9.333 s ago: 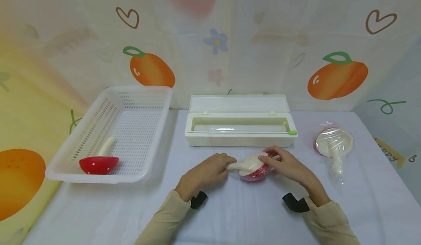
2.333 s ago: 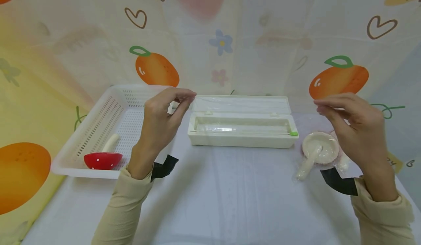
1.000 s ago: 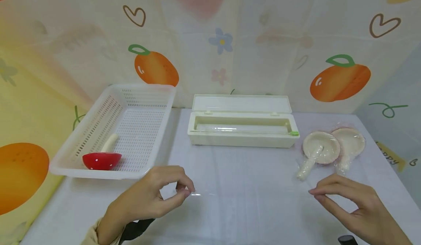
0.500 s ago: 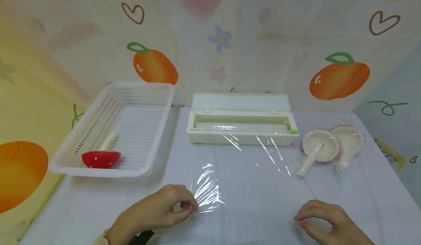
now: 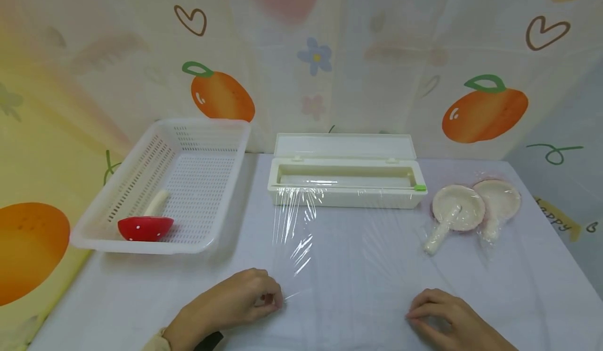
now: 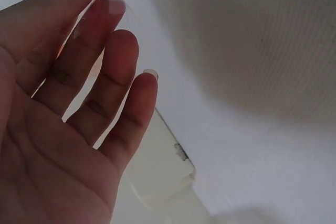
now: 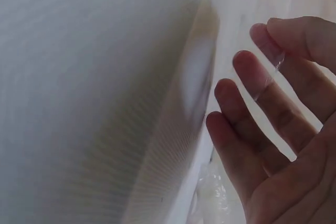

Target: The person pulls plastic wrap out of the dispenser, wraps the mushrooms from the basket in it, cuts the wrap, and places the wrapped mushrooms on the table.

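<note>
A sheet of clear cling film (image 5: 301,251) stretches from the white dispenser box (image 5: 348,199) toward me, low over the table. My left hand (image 5: 235,301) pinches its near left corner between thumb and index finger. At the near right corner, my right hand (image 5: 452,317) pinches the edge, and in the right wrist view the film's edge crosses the fingers (image 7: 257,77). Two ladles in film, a nearer one (image 5: 457,207) and a farther one (image 5: 499,202), lie overlapping at the right. An unwrapped red ladle (image 5: 145,229) with white dots and a pale handle sits in the basket.
The white perforated basket (image 5: 219,204) stands at the left of the white-covered table (image 5: 118,298). The dispenser's lid (image 5: 346,146) is raised at the back, with a green slider (image 5: 420,188) on its right front edge. A printed cloth (image 5: 377,79) hangs behind.
Earlier, both hands handled a wrapped ladle mid-table; it now lies beside the other at right. Since then they have drawn film from the dispenser, first held high, now lowered toward me.
</note>
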Available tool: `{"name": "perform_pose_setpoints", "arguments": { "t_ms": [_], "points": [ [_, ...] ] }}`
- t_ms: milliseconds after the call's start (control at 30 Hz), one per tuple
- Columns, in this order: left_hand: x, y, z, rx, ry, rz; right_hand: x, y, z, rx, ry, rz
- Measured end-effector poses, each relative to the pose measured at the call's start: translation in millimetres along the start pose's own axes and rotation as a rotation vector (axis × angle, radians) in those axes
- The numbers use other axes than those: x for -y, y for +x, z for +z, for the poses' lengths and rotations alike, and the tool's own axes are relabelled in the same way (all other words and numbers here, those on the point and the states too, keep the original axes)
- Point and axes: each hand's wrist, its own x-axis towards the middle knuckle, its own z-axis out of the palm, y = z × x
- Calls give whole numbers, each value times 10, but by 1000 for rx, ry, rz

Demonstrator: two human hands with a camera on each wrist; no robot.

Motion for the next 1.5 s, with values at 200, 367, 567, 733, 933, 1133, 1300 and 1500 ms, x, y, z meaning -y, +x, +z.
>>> {"name": "perform_pose_setpoints", "arguments": {
  "t_ms": [200, 367, 567, 733, 933, 1133, 1300, 1500],
  "points": [
    [44, -4, 58, 77, -43, -59, 26, 10, -23, 90, -56, 128],
    [71, -9, 128, 128, -63, -75, -35, -10, -22, 108, -68, 112],
    [57, -5, 124, 157, -50, -116, -60, -35, -49, 138, -39, 130],
    [50, -34, 115, 149, -24, -120, -77, -60, -74, 182, -17, 111],
    [30, -72, 116, 136, -36, -115, -51, -55, -50, 134, -60, 85],
    [27, -88, 118, 141, -50, -123, -4, -33, -54, 66, -110, 142],
    [8, -113, 45, 135, -29, -136, 14, -63, -69, 129, -193, 292],
    [-19, -168, -250, -24, 47, -116, -12, -111, -28, 70, -350, 269]
  ]
}}
